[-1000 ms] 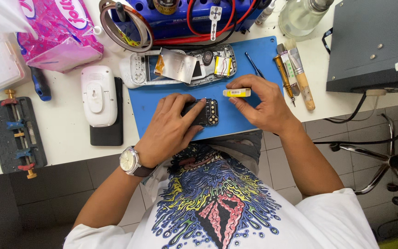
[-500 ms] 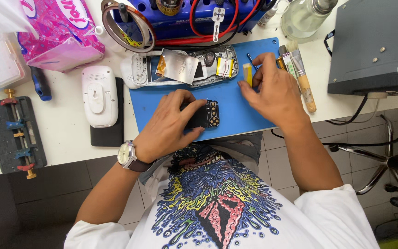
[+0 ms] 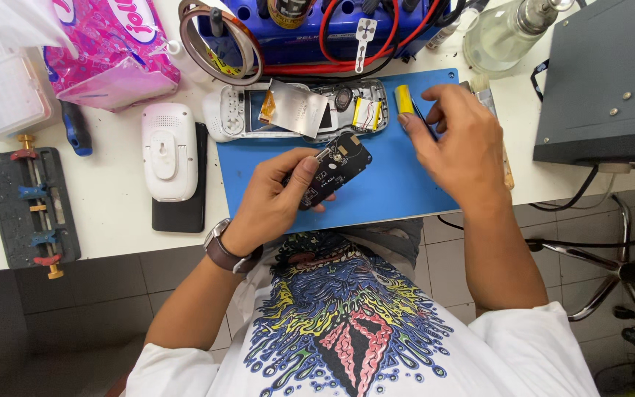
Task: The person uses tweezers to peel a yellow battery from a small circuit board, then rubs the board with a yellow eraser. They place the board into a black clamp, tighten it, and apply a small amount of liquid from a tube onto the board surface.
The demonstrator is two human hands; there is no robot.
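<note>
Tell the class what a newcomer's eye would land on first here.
The bright blue rubber work mat at the bench's centre, where the left hand holds a small black circuit board. Above it lies an opened white plastic device shell; the right hand pinches thin dark tweezers.

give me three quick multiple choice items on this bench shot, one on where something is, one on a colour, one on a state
1. Where does the white handset lie?
A. left of the blue mat
B. on the grey box
C. on the floor

2. What colour is the work mat?
A. green
B. blue
C. red

3. How is the dark circuit board?
A. lying untouched
B. inside the white casing
C. gripped by the left hand

Answers: 1 A, it rests on the white table beside the mat's left edge. 2 B, the mat is plainly blue. 3 C, thumb and fingers close around it above the mat.
</note>
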